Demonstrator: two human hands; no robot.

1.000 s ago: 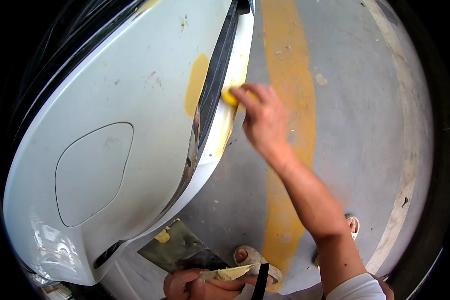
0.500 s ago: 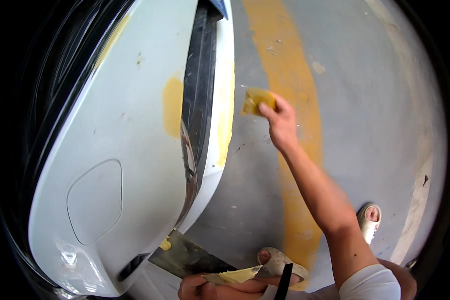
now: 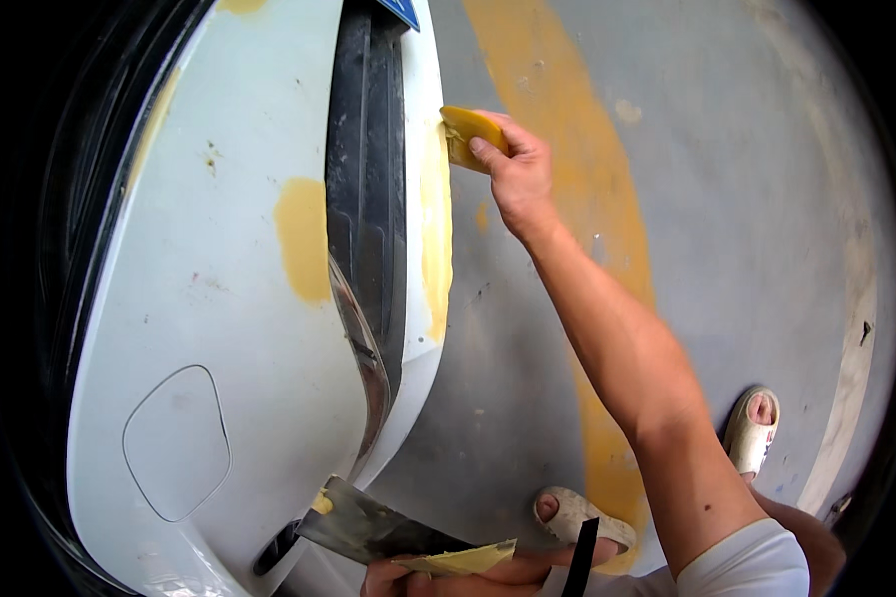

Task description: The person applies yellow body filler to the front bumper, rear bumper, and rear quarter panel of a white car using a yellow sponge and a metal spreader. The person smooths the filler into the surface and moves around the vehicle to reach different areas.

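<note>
In my right hand [image 3: 521, 171] is a yellow spreader [image 3: 473, 137], pinched between thumb and fingers. Its far corner meets the outer edge of the white car bumper [image 3: 415, 60], or comes very close to it. A long strip of pale yellow filler [image 3: 434, 239] runs down that edge. My left hand [image 3: 398, 579], low in the picture, grips a dark flat mixing board [image 3: 373, 522] that has a dab of yellow filler on its far corner. A thin piece coated in yellow filler [image 3: 458, 560] lies along the board's near side; whether it is separate cannot be made out.
Left of me stands the white car body, with another filler patch [image 3: 302, 239], a round-cornered flap [image 3: 177, 443] and a dark recess [image 3: 363, 149]. A yellow stripe [image 3: 558, 119] crosses the grey floor. My sandalled feet [image 3: 752, 428] are at lower right.
My right hand has moved forward and left, bringing the spreader from over the floor to the bumper's edge. The car has shifted slightly left in view. The left hand still holds the board.
</note>
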